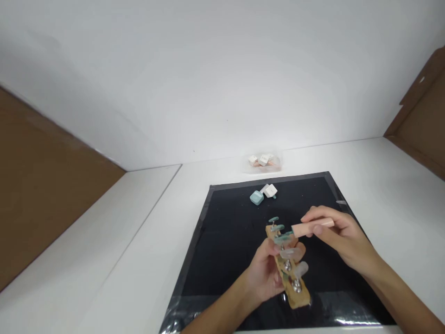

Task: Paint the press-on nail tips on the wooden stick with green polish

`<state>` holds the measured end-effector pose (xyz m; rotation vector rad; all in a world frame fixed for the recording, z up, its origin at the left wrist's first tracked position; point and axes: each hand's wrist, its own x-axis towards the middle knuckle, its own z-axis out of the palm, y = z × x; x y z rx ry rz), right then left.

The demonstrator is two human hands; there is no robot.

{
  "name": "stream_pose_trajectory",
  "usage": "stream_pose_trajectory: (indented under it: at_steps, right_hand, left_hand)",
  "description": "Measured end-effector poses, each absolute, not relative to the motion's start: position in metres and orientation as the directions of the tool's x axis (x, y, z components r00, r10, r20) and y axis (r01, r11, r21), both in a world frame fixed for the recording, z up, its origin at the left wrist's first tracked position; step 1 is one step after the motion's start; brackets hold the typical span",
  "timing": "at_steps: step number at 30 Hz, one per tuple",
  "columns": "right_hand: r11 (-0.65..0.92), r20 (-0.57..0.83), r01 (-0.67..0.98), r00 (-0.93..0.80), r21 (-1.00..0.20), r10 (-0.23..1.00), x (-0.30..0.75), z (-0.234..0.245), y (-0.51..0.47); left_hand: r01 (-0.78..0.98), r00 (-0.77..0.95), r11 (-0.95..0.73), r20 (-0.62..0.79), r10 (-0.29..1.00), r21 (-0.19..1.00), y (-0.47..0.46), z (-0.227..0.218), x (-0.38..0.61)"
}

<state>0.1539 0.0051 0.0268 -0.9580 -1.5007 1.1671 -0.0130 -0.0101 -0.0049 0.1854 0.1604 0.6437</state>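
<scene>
In my left hand (266,271) is a wooden nail practice stand (298,299), tilted, with the fingers wrapped round its middle. Several false nails stand on its metal posts. Those at the far end, such as one green nail (277,228), are coated green, while a clear nail (301,269) sits nearest me. My right hand (339,232) grips a nail polish brush by its pink cap handle (313,226). The green tip of the brush points left, at or very close to the third nail from the far end; I cannot tell if they touch.
On the black mat (225,222) lie a teal square bottle (257,197) and a white block (270,190). Behind the mat a clear plastic box (262,169) holds white and pink items. A small clear piece (341,202) lies at the mat's right edge. Cardboard panels (45,185) flank the table.
</scene>
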Motion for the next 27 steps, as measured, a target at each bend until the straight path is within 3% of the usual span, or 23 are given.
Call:
stream_pose_trajectory:
  at_steps: [6,12,20,27]
  right_hand:
    - [0.124,0.133,-0.049,-0.287,-0.991,0.949,0.1491,0.0279,0.0056]
    - [0.120,0.109,0.016,-0.320,-0.993,0.941,0.1459,0.0296,0.0042]
    - [0.292,0.273,0.016,-0.309,-0.956,0.911,0.1444,0.0305,0.0020]
    - [0.488,0.460,0.003,-0.325,-0.873,0.826,0.1430,0.0359,0.0020]
  left_hand:
    - [-0.605,0.780,0.768,-0.036,0.625,0.208,-0.0120,-0.0049,-0.0183]
    - [-0.600,0.792,0.780,-0.005,0.611,0.175,-0.0136,-0.0042,-0.0214]
    - [-0.606,0.779,0.762,-0.024,0.627,0.230,-0.0142,-0.0036,-0.0228]
    - [-0.617,0.763,0.759,-0.078,0.642,0.209,-0.0138,-0.0017,-0.0228]
